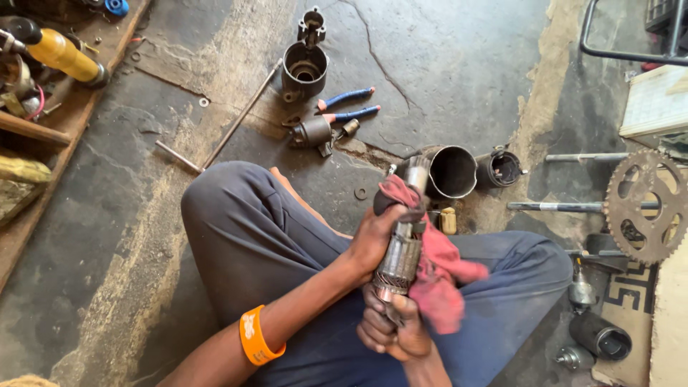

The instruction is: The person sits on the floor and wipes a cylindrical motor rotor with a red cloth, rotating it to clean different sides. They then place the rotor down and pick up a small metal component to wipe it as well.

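1. Nearest, the right hand (393,331) is curled shut around the lower shaft of the motor armature (401,251), held upright over the lap.
2. Above it, the left hand (376,236) presses a red rag (437,269) around the armature; wiping looks partway done, its metal already gleaming.
3. Farther off, 2 open housings (453,172) lie on the floor (444,64); nothing is reassembled.

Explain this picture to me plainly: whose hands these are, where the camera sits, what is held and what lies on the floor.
There is no machine here. The camera sits on the person's head and looks down at their lap as they sit on a concrete floor. The left hand grips a ribbed metal motor part with a red rag around it; the right hand holds its lower end. On the floor lie blue-handled pliers, metal housings and a toothed sprocket.
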